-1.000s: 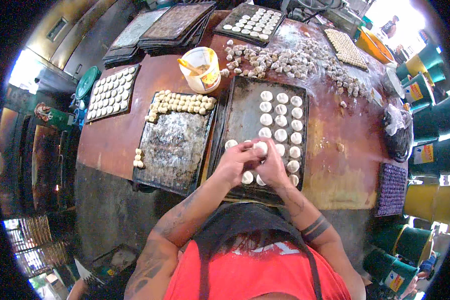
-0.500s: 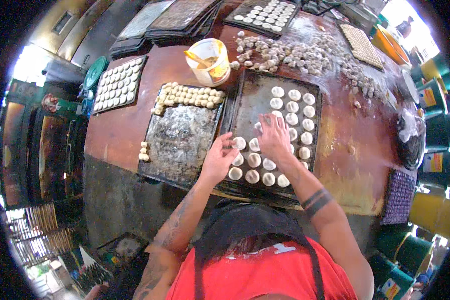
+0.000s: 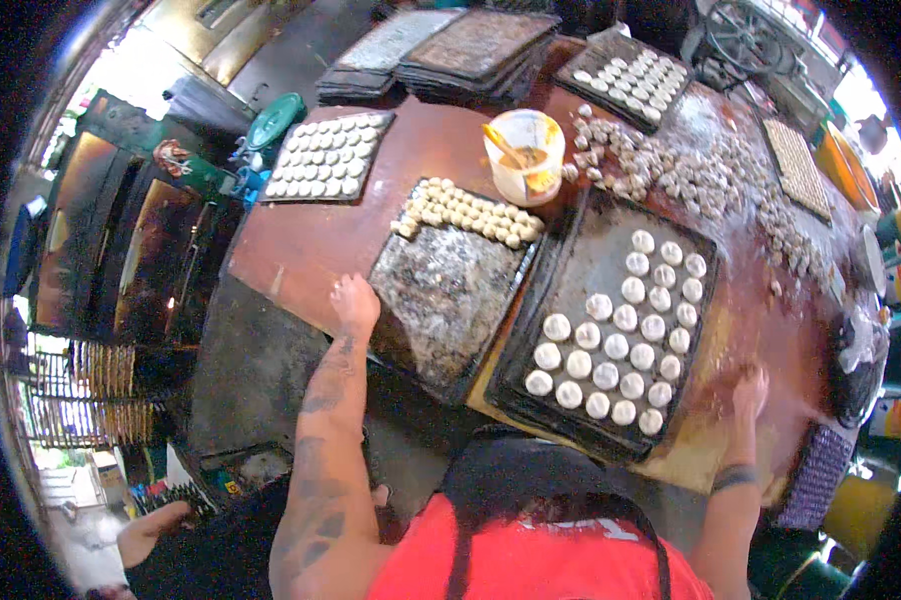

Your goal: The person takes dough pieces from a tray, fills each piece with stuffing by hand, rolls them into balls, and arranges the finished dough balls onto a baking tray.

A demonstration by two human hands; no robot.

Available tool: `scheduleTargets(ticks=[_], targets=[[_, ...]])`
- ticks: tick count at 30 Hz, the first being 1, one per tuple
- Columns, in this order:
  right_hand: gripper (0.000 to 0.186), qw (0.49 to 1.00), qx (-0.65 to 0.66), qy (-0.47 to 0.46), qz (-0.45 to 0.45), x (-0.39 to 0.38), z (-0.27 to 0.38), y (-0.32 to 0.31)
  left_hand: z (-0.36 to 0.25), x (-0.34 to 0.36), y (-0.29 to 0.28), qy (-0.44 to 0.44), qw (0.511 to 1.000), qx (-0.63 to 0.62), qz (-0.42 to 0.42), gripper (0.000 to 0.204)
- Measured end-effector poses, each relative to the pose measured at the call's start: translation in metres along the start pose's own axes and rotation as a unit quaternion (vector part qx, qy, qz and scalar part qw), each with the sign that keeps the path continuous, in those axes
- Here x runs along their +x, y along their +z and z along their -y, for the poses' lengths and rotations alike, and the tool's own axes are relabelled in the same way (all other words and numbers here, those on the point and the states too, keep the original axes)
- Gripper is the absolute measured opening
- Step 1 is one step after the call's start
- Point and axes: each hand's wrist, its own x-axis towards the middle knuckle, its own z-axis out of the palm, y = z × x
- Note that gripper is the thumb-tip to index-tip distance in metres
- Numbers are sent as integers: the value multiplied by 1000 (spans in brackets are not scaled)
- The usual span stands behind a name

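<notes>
left fingers (image 3: 346,288) near edge of floury tray (image 3: 436,310), bare tabletop (image 3: 296,265) alongside

Head-worn fisheye — looking steeply down over the table (image 3: 301,245)

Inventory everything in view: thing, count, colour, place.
Broad table: one, red-brown, centre
Flat dough rounds: over twenty, white, dark metal tray right of centre
Small dough balls: many, cream, worn metal tray left-centre
Rectangular trays of rounds: two, dark, far left, far end
Metal-tray stacks: two, dark, far end
Plastic bucket: one, white, beyond near trays
Floury lumps: many, brown, right of bucket
Round basin: one, orange, far right
Small pieces: many, purple, lower right
Left hand: one, bare, left of worn tray
Right hand: one, bare, right of dough rounds
</notes>
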Motion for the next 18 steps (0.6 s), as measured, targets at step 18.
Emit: scheduleTargets(ticks=[18], targets=[[20,860,424,-280,54,-110,383,-192,-267,-127,-165,46,491,-729,475,34]])
